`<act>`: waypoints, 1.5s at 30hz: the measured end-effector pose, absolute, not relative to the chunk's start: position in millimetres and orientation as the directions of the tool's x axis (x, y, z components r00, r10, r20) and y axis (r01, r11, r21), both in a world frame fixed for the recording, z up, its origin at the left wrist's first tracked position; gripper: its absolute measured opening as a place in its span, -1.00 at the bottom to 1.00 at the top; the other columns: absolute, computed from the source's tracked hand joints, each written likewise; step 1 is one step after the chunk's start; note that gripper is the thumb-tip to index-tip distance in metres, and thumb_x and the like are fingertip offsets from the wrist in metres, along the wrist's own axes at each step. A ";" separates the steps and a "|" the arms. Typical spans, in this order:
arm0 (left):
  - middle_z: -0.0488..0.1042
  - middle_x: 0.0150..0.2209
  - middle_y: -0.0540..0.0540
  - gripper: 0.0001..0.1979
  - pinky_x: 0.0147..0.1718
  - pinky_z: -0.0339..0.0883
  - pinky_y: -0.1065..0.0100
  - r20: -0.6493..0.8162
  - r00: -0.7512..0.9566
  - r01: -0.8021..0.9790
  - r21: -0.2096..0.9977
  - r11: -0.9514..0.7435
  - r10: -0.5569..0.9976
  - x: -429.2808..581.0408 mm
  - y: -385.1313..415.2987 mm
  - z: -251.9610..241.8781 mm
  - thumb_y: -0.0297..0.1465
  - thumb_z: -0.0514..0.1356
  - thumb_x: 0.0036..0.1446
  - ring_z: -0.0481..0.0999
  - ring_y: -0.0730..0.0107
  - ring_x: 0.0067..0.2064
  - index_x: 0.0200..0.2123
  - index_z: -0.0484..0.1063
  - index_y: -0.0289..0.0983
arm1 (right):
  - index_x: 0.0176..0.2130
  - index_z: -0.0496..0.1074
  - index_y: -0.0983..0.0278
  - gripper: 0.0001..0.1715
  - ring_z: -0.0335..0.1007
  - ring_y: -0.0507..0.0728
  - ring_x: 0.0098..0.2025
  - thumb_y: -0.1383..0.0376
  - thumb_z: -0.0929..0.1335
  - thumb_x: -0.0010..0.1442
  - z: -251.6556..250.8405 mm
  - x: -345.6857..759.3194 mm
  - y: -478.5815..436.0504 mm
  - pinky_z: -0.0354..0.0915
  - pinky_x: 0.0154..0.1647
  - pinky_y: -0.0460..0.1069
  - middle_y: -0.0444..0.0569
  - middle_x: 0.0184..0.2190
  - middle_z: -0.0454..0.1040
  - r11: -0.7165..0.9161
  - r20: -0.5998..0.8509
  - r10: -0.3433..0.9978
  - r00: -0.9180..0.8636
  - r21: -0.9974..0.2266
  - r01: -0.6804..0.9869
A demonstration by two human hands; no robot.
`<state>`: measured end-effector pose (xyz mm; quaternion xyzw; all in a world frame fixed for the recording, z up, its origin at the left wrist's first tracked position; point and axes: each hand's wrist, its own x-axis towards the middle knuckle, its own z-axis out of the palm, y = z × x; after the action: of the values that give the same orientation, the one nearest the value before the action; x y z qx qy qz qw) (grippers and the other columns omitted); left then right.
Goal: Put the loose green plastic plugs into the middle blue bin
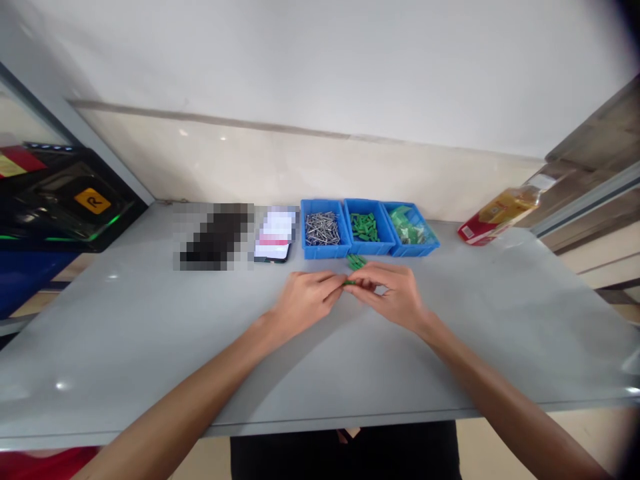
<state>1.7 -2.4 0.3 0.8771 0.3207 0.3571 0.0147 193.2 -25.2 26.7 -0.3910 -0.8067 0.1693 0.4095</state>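
Note:
In front of the bins, my left hand [307,300] and my right hand [393,293] meet with their fingers pinched. A small green plastic wall plug [349,283] lies between the two sets of fingertips, mostly covered by them. Whether a screw is also in the left fingers is too small to tell. Just beyond my right fingers, several green wall plugs [357,261] lie together on the grey table [320,373]. Behind them stands a blue bin of green wall plugs [365,227]. To its left, another blue bin holds metal screws [323,229].
A third blue bin [417,250] holds a green-tinted plastic bag [406,225]. Left of the bins lie a phone with a lit screen [275,233] and a pixelated dark object [217,237]. A bottle of yellow liquid [505,210] stands at the right. A black case [65,200] is at far left.

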 end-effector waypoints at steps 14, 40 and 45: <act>0.56 -0.34 -0.03 -0.84 -0.46 0.32 0.47 0.632 0.538 0.510 0.284 -0.812 0.558 -0.1 -1.7 6.3 -0.37 0.14 0.22 0.48 0.52 -0.46 -0.23 0.51 -0.26 | -0.24 0.53 0.21 -0.82 0.45 0.01 -0.50 0.22 0.34 0.20 39.9 220.7 -5.5 0.35 -0.49 -0.10 -0.11 -0.43 0.55 0.560 0.388 0.828 -0.405 -0.605 0.566; 0.55 -0.31 -0.01 -0.83 -0.49 0.27 0.50 0.578 0.517 0.549 0.341 -0.763 0.631 -1.4 0.4 2.2 -0.41 0.14 0.21 0.41 0.58 -0.50 -0.16 0.49 -0.23 | -0.27 0.40 0.19 -0.95 0.37 -0.01 -0.46 0.30 0.32 0.20 18.6 213.8 -6.4 0.14 -0.44 -0.09 -0.14 -0.27 0.51 0.386 0.285 0.913 -0.291 -0.376 0.842; 0.55 -0.19 -0.06 -0.71 -0.46 0.32 0.51 0.590 0.508 0.535 0.354 -0.767 0.627 0.2 -0.2 1.5 -0.45 0.13 0.21 0.47 0.55 -0.44 0.01 0.41 -0.23 | -0.29 0.38 0.21 -0.95 0.37 -0.04 -0.49 0.32 0.30 0.21 26.9 201.4 -16.6 0.22 -0.41 -0.12 -0.19 -0.36 0.51 0.415 0.244 0.910 -0.336 -0.579 0.702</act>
<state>0.2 -0.2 1.5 0.8662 0.3353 0.3652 0.0629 201.4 -16.6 26.9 -0.5067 -0.7952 0.1894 0.2738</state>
